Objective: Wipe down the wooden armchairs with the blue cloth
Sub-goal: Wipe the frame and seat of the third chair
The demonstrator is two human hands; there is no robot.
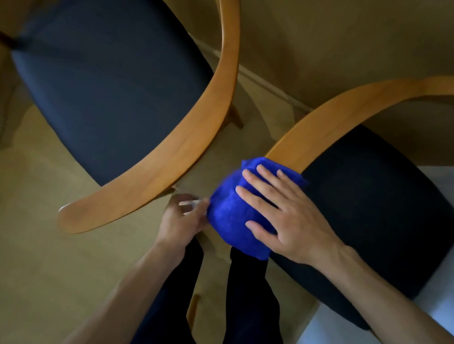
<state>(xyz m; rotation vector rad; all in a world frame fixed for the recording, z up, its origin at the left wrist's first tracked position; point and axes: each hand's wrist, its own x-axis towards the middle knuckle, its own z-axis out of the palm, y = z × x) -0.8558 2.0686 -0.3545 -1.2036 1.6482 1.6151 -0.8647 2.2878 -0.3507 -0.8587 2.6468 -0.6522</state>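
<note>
Forearms and dark trouser legs (253,306) fill the bottom of the head view, person standing between two chairs and looking straight down.

Largest first: left armchair (111,74), dark seat, curved wooden armrest (197,127) sweeping down to a rounded tip just left of the left hand. Nothing touches it. Right armchair (370,221), same build, sits under and to the right of the right hand; its armrest (329,122) runs up and away from the fingertips towards the top right.

Blue cloth (231,216) is bunched over the near end of that right armrest, directly under the right hand (286,218). That hand lies flat, fingers straight and spread, palm pressing the cloth onto the wood, no curl round it. Left hand (184,215) is just left of the cloth, fingers curled in at its edge. Looks like a pinch on the hem or on something small and pale, blurred, cannot tell which.

Progress, as a judgement: wipe is at the front tip of one armrest of the right chair. Rest of that rail, its far arm and the whole left chair show no contact now. Wood gives no wet/dry cue, so what is already wiped cannot be read. Assume plenty left.
</note>
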